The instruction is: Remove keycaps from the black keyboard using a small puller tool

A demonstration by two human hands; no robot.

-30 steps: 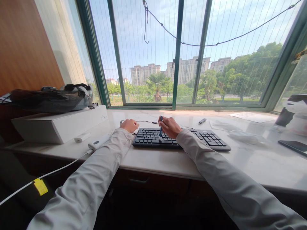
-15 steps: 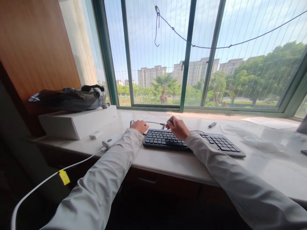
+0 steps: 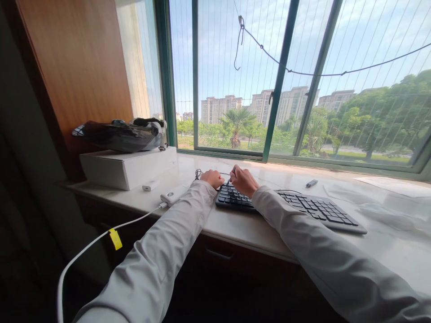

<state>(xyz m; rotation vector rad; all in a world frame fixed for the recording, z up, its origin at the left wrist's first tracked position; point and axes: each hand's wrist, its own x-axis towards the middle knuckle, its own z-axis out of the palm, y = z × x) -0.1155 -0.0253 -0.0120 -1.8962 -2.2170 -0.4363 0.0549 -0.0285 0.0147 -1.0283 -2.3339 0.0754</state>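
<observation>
Black keyboard (image 3: pixel 292 204) lies on the pale worktop (image 3: pixel 235 226). Right hand (image 3: pixel 244 180) pinches a small dark tool (image 3: pixel 233 171) over its far-left keys; left hand (image 3: pixel 212 178), curled shut, steadies that end. Only this corner looks worked; the remaining keys seem untouched.

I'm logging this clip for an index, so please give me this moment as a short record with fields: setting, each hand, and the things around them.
setting: marble window ledge used as a desk, under a green-framed window
left hand: left hand closed, resting at the left end of the black keyboard
right hand: right hand over the keys, gripping a small dark tool, only its tip showing
nearby left: white device with white cable, white box with a dark bag on top
nearby right: small dark pen-like object, paper
</observation>
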